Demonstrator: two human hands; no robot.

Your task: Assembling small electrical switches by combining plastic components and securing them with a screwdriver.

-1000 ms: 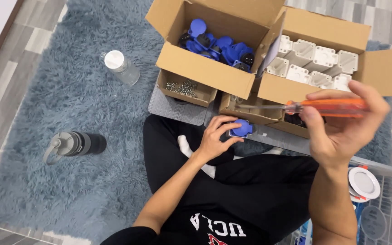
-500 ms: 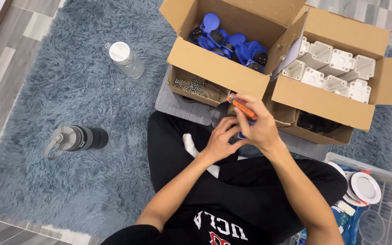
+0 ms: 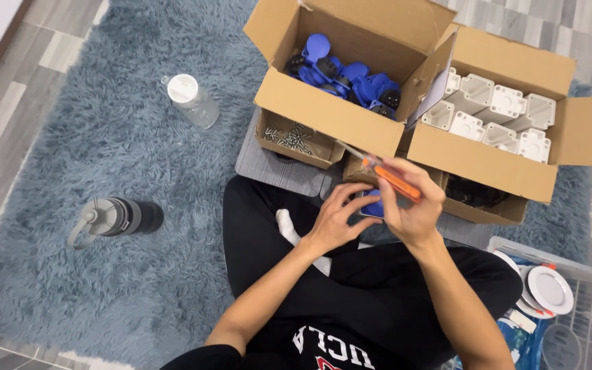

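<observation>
Since a second ago our right hand [image 3: 411, 205] has come down from out at the side, where it held the orange-handled screwdriver [image 3: 393, 179] up in the air, and now sits right against our left hand [image 3: 337, 216] over our lap, much as it did half a second ago. We grip the screwdriver in the closed right fist, its handle slanting up and to the left, with the thin metal shaft poking out toward the edge of the cardboard box of blue parts [image 3: 340, 75]. Our left hand curls its fingers around a small blue part [image 3: 373, 205], which shows only as a sliver between the two hands, just in front of our crossed legs in black trousers. Both hands are closed on what they hold and touch each other. Beside the first box stands a second cardboard box of white parts [image 3: 498, 116], and under the pair sit two shallow trays: a small box of screws [image 3: 292, 139] on the left and a low box with dark pieces [image 3: 481, 195] on the right. On the blue-grey shaggy rug [image 3: 70, 157] a clear plastic bottle [image 3: 192, 101] lies well off to our left, and a grey drinking flask [image 3: 114, 218] lies nearer. A white wire basket [image 3: 570, 301] with round white discs stands at our right.
</observation>
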